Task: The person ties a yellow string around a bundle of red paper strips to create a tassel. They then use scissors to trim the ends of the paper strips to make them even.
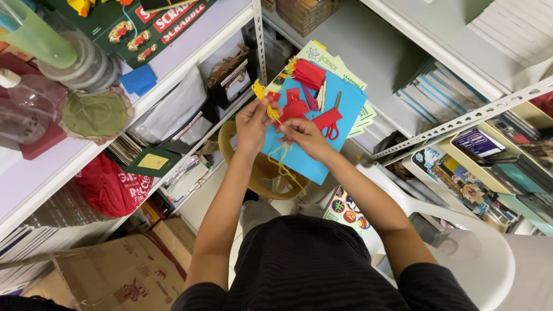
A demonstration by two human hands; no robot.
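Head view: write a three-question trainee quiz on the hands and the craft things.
1. True or false: the red scissors lie on the blue sheet.
2. What do the left hand and right hand hold between them? A) yellow yarn B) a glue stick C) a ruler
3. What colour are the cut paper pieces on the sheet?

Key: 1 true; 2 A; 3 red.

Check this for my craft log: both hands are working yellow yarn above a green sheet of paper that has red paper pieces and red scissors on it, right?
Not quite: the sheet of paper is blue, not green, as the head view shows. The rest holds: the left hand and right hand work yellow yarn above it, with red paper pieces and red scissors on it.
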